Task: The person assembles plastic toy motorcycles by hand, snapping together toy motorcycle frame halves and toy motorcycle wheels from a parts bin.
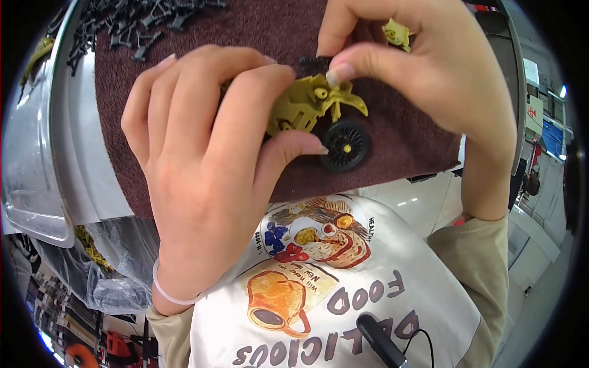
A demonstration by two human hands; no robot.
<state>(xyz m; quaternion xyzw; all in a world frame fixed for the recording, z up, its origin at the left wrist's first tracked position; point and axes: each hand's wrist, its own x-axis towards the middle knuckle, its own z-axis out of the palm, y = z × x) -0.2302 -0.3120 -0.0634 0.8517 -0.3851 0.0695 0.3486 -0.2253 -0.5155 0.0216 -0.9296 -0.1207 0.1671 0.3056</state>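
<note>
My left hand [196,141] is closed around a yellow-green plastic toy motorcycle [291,110], its thumb beside the black spoked wheel [345,146]. That wheel has a yellow hub and sits at the toy's right end, under a curved fender. My right hand [429,67] comes in from the right with thumb and forefinger pinched on a small black plastic part [314,64] at the toy's upper edge. Its fingertips partly hide that part. Another yellow-green piece [397,35] shows behind the right hand. My left fingers cover the toy's other end.
A dark brown towel [399,141] covers the worktop. At its far left lies a heap of small black plastic parts [147,24]. A grey tray [37,202] stands left, above a clear plastic bag [116,291] with yellow pieces. A black stick-shaped device [380,340] rests against my white apron.
</note>
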